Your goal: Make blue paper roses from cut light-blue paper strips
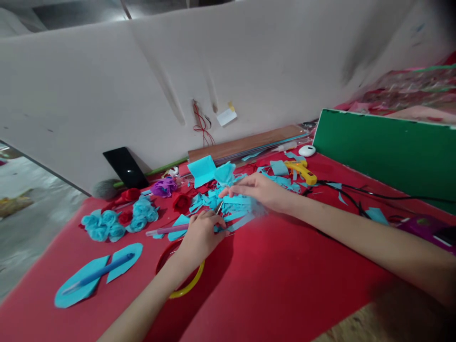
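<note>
My right hand (261,191) is closed in a pinch at the base of a light-blue paper flower (225,174), above a pile of blue paper scraps (237,204). My left hand (204,232) rests low over the red table, its fingers curled. A pointed metal tip, seemingly of scissors (219,207), sticks out past its knuckles; the handles are hidden. Beside that hand lies a pinkish pen (166,230). Under the left wrist is a round ring (194,283), yellow and red. A folded blue paper piece (202,171) stands just behind the flower.
Finished blue roses (103,225) and a red rose (182,203) lie left. Nearer are blue paper cutouts (81,282) under a blue pen (98,274). A phone (126,167) leans on the white wall. A yellow glue gun (302,172) and green board (384,154) are right.
</note>
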Demonstrator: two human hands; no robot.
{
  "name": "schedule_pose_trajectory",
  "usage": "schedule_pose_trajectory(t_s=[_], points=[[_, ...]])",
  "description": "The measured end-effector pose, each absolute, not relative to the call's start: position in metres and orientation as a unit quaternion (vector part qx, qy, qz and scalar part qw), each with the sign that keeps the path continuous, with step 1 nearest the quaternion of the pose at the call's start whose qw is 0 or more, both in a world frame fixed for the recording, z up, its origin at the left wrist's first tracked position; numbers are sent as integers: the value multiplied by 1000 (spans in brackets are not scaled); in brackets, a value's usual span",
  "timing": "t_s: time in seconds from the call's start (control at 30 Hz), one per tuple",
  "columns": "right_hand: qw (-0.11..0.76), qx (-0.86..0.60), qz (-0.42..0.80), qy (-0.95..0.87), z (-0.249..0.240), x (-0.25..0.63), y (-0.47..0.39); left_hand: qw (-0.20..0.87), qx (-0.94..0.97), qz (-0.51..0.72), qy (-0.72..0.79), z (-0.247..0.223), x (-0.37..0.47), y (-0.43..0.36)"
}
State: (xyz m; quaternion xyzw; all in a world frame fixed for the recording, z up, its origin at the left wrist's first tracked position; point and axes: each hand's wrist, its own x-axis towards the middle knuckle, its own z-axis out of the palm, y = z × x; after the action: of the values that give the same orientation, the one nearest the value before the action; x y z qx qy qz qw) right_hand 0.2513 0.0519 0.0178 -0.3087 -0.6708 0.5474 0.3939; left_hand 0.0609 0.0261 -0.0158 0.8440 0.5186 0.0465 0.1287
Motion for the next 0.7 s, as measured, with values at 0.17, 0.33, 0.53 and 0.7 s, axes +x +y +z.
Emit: schedule_pose_trajectory(t_s=[0.17, 0.33, 0.53, 0.7], points=[[410, -228, 625, -623, 28, 245, 39, 217, 824, 101, 514, -22, 58, 30], [421, -174, 683, -570, 32, 241, 32, 324, 768, 234, 499, -7, 60, 26], [422, -150, 713, -540, 39, 235, 15, 407, 685, 379, 470, 32, 62, 5], [401, -131, 735, -531, 42, 229, 1, 462, 628, 439, 448, 44, 57, -12]])
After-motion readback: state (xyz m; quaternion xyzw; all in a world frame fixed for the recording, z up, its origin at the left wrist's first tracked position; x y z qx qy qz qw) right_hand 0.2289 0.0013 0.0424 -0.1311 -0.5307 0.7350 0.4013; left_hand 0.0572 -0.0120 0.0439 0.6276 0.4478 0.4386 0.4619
